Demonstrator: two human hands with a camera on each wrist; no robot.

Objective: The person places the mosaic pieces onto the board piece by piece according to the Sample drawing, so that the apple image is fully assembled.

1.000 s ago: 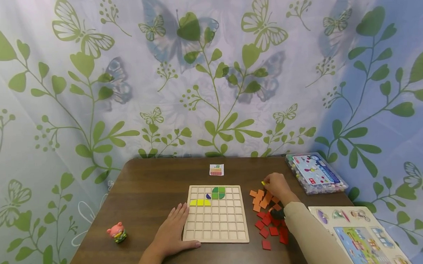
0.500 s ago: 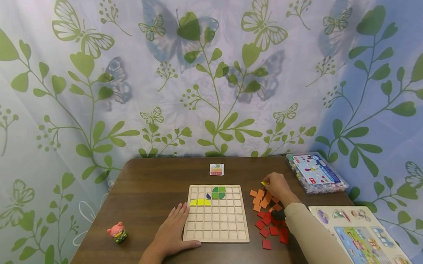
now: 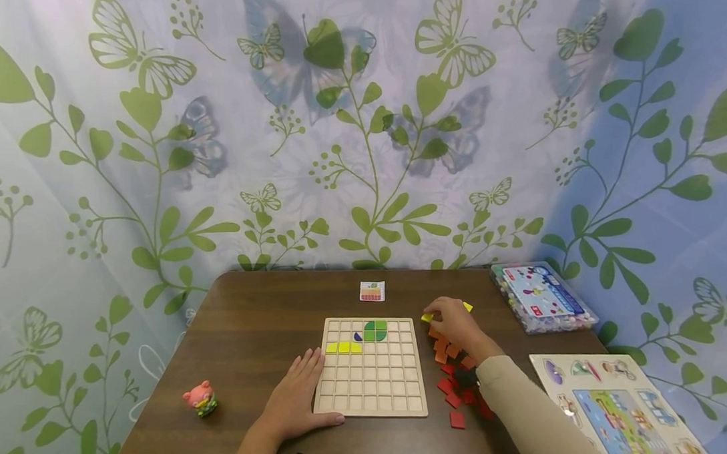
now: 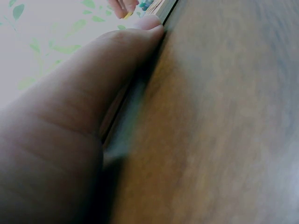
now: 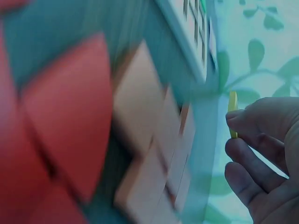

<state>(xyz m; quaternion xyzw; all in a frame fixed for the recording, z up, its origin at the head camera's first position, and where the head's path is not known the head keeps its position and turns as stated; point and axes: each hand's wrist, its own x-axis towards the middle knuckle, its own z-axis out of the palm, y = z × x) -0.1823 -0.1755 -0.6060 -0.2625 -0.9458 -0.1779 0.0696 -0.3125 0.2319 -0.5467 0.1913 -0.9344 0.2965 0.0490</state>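
Note:
A square wooden grid board (image 3: 371, 382) lies on the table, with yellow tiles (image 3: 344, 347), a small blue tile (image 3: 358, 337) and a patch of green tiles (image 3: 376, 331) set in its upper cells. My left hand (image 3: 296, 396) rests at the board's left side, fingers extended and thumb along the lower corner. Right of the board, my right hand (image 3: 453, 321) pinches a thin yellow tile (image 5: 233, 114) between thumb and fingertips, raised over the orange tiles (image 3: 442, 350). Another yellow tile (image 3: 468, 307) shows just behind that hand.
Red tiles (image 3: 457, 419) lie scattered below the orange ones, partly hidden by my right wrist. A small printed card (image 3: 372, 291) lies beyond the board. To the right are a clear bead box (image 3: 543, 297) and a picture puzzle (image 3: 622, 405). A pink figurine (image 3: 201, 398) stands left.
My right hand has moved left toward the board with the yellow tile, uncovering another yellow tile behind it. The left hand and the board have stayed in place.

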